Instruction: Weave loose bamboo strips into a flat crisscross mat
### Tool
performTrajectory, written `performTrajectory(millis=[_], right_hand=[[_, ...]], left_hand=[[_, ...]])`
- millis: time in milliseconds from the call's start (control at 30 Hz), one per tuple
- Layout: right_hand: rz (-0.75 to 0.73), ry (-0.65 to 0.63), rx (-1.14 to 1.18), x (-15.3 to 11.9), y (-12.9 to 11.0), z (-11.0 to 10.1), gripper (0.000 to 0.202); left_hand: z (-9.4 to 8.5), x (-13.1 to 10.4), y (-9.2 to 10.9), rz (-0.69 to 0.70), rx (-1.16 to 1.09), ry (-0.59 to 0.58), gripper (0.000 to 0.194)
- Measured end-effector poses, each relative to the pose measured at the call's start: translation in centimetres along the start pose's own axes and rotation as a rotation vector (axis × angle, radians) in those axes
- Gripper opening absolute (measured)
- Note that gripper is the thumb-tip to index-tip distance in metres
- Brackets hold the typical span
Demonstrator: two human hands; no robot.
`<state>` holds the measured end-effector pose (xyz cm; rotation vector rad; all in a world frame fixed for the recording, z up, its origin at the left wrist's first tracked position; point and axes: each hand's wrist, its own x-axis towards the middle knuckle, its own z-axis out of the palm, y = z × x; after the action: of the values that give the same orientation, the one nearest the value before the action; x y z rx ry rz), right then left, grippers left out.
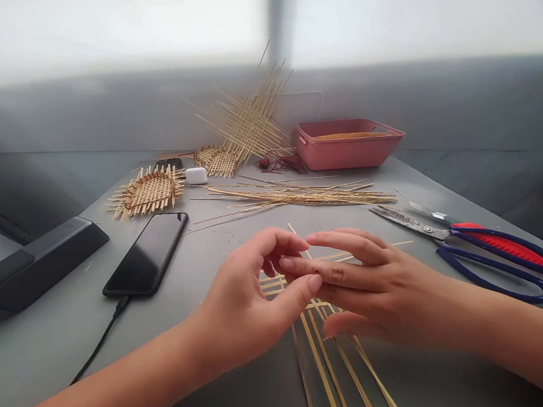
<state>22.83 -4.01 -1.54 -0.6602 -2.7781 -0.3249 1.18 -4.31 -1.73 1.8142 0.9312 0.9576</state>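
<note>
Both my hands meet above a loose weave of thin bamboo strips (321, 358) on the table. My left hand (265, 287) is curled, its thumb and bent fingers closed around a fingertip of my right hand. My right hand (369, 277) has its fingers stretched out and somewhat spread, with nothing plainly held. One slim strip passes upright behind the touching fingertips; whether either hand grips it cannot be made out. The hands hide much of the crossing strips, whose long ends run toward me.
A black phone (147, 257) with a cable lies left, by a dark box (56, 259). Large scissors (448, 238) rest right. Behind are a strip pile (294, 196), woven pieces (150, 191), a white case (196, 176), dark red cord (281, 162) and a pink basket (343, 152).
</note>
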Motion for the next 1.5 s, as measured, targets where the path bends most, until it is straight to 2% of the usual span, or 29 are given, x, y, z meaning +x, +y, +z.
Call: performTrajectory(millis=[200, 333, 633, 833, 933, 1167, 1300, 1500], right_hand=[[-0.063, 0.064, -0.057, -0.05, -0.07, -0.39, 0.048], [-0.049, 0.044, -0.073, -0.08, -0.15, -0.49, 0.045], [0.011, -0.047, -0.003, 0.03, -0.11, -0.79, 0.043], [-0.089, 0.100, -0.108, -0.06, -0.04, -0.61, 0.046], [-0.083, 0.111, -0.040, 0.03, -0.02, -0.42, 0.051], [-0.089, 0.105, 0.259, 0.46, -0.05, 0.00, 0.079], [-0.071, 0.076, 0.422, 0.47, -0.15, -0.11, 0.081], [-0.031, 0.048, 0.525, 0.43, -0.32, -0.29, 0.080]], left_hand=[[0.17, -0.31, 0.35, -0.102, -0.199, -0.019, 0.018], [0.36, -0.21, 0.48, -0.131, -0.272, -0.032, 0.018], [0.45, -0.29, 0.30, -0.156, -0.263, -0.026, 0.017], [0.28, -0.40, 0.39, -0.137, -0.303, -0.031, 0.016], [0.20, -0.47, 0.34, -0.122, -0.343, -0.035, 0.016], [0.18, -0.11, 0.38, -0.150, -0.417, -0.004, 0.018], [0.20, -0.02, 0.46, -0.187, -0.449, -0.001, 0.021], [0.07, -0.13, 0.46, -0.224, -0.452, 0.019, 0.022]])
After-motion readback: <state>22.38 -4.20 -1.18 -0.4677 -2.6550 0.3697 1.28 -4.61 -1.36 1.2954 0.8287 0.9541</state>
